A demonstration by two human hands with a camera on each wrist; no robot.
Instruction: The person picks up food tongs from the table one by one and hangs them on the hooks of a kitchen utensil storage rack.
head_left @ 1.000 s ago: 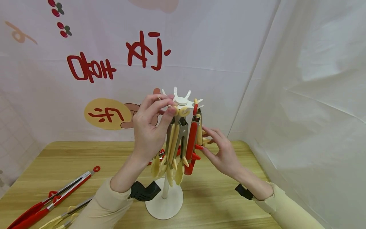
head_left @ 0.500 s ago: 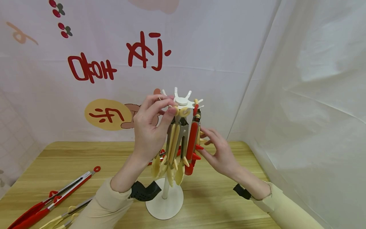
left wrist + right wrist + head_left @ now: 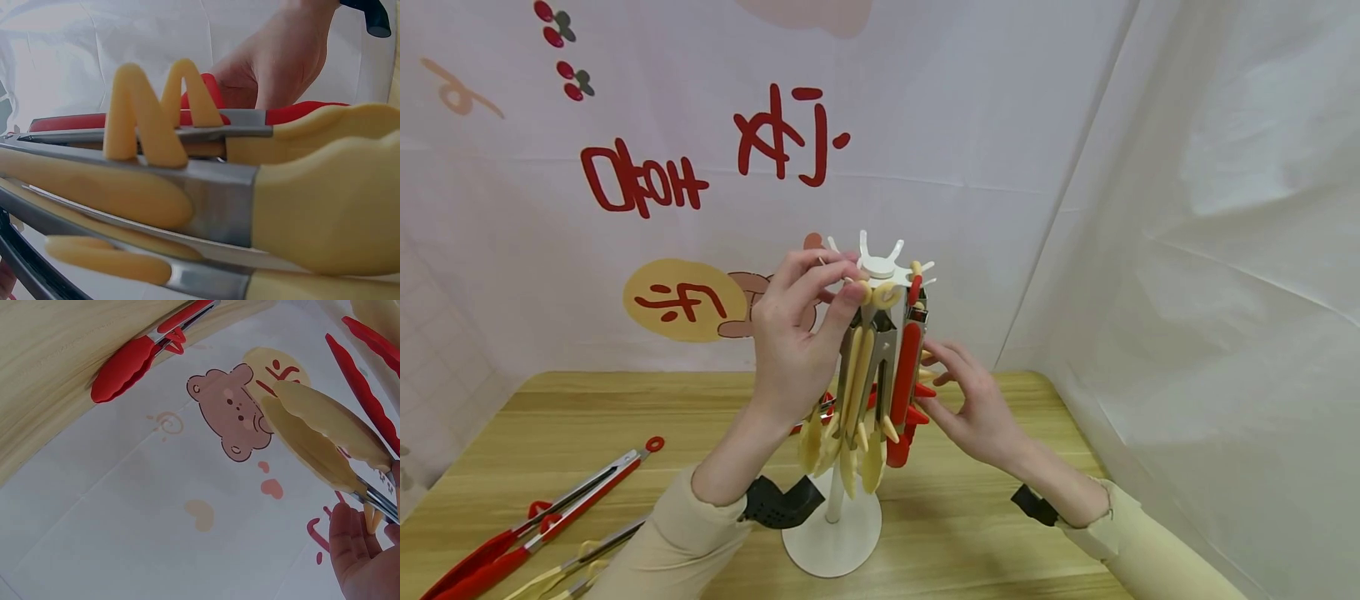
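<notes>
A white rack [image 3: 878, 267] with hooked arms stands upright, and several tongs hang from it by their ring ends. At the rack's top, my left hand [image 3: 797, 329] pinches an arm between thumb and fingers, beside a yellow ring; the exact contact is partly hidden. My right hand [image 3: 981, 408] is at the rack's right side, its fingers around the handle of yellow tongs [image 3: 306, 447] behind the red tongs [image 3: 907, 375]. Those yellow tongs have their scalloped heads apart in the right wrist view. More yellow tongs [image 3: 219, 206] hang close in the left wrist view.
Red tongs [image 3: 602, 471] and yellow-tipped tongs [image 3: 587, 554] lie on the wooden table [image 3: 977, 533] at left. Further red tongs [image 3: 128, 365] lie behind the rack. The rack's round base [image 3: 831, 550] stands on the table, with a white printed curtain [image 3: 970, 167] behind.
My right hand has moved slightly left and down, and the hanging yellow tongs have shifted further behind the red ones. The left hand stays at the rack's top.
</notes>
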